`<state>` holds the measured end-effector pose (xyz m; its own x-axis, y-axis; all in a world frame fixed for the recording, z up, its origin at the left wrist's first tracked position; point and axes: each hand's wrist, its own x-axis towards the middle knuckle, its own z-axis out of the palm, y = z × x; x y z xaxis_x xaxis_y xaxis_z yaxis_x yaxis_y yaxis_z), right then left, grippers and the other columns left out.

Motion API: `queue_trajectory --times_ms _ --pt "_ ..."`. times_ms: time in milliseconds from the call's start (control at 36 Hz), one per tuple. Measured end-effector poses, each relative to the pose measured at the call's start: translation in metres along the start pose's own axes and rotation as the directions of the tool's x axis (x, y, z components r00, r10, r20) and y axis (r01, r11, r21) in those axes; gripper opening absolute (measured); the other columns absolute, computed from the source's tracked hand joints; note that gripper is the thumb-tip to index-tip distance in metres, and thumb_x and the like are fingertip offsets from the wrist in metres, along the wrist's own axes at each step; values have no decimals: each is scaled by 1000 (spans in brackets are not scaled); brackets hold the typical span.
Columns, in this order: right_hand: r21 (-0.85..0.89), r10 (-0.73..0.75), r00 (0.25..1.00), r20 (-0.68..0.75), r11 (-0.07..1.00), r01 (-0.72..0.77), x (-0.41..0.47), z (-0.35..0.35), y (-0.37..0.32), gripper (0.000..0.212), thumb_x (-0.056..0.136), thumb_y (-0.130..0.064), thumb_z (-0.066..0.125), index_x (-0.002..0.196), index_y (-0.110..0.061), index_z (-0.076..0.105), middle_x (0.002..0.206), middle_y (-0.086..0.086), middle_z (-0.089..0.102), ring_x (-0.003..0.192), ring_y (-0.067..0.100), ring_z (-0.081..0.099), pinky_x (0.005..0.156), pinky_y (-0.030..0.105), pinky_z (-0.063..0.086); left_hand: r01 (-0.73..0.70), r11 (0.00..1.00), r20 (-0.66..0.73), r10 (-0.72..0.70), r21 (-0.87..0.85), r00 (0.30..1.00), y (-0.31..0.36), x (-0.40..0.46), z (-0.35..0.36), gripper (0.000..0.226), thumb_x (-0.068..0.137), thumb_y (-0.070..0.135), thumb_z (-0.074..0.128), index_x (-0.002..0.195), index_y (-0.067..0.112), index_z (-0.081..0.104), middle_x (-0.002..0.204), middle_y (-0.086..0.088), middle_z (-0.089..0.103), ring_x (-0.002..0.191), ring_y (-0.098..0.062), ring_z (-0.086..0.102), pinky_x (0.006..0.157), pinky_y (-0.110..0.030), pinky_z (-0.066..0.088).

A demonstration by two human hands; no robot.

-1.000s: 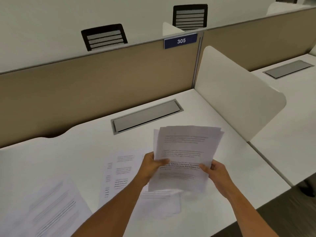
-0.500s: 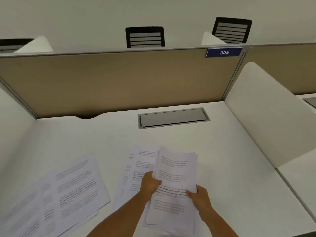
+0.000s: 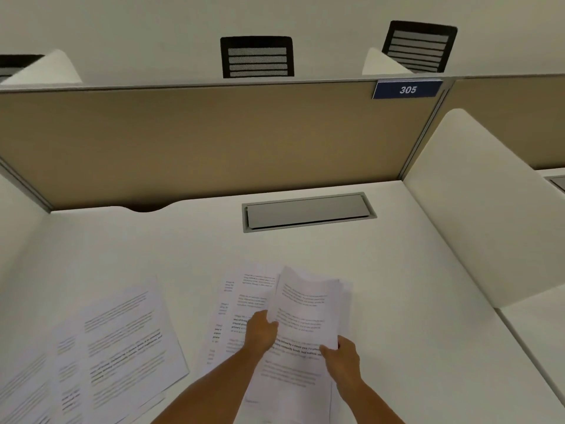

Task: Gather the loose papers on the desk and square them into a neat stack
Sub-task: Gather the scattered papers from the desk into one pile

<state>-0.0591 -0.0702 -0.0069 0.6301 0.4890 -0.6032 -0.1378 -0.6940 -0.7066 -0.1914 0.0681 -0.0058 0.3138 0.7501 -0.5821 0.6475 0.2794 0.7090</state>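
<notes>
Paper sheaf (image 3: 305, 304) — printed, top edge curled

You face white laminate desk (image 3: 397, 270), grey metal cable hatch (image 3: 308, 212) inset. Tan fabric partition (image 3: 214, 139) behind, blue "305" plate (image 3: 407, 89). Curved white side divider (image 3: 483, 203) right. Black slatted chair backs (image 3: 257, 57) beyond.

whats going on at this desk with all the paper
A person is gathering printed sheets. Both hands, left hand and right hand, grip a held bundle of papers above the white desk. More loose sheets lie under it, and another spread of papers lies to the left, not yet collected.
</notes>
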Motion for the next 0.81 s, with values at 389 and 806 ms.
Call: queue_trajectory --times_ms 389,806 --pt "-298 168 961 -222 926 -231 37 15 -13 37 90 -28 60 126 -19 63 154 15 27 137 41 26 108 46 36 209 944 -53 -202 256 978 11 41 -8 46 91 33 58 134 16 57 137 -16 50 126 -32 49 113 -44 39" --pt "188 242 968 -61 956 -227 47 17 -18 93 87 -13 71 156 -10 7 157 19 28 138 39 40 109 49 38 405 880 -175 -370 249 912 16 46 4 72 82 35 71 139 10 35 143 -17 36 133 -35 39 108 -49 37"
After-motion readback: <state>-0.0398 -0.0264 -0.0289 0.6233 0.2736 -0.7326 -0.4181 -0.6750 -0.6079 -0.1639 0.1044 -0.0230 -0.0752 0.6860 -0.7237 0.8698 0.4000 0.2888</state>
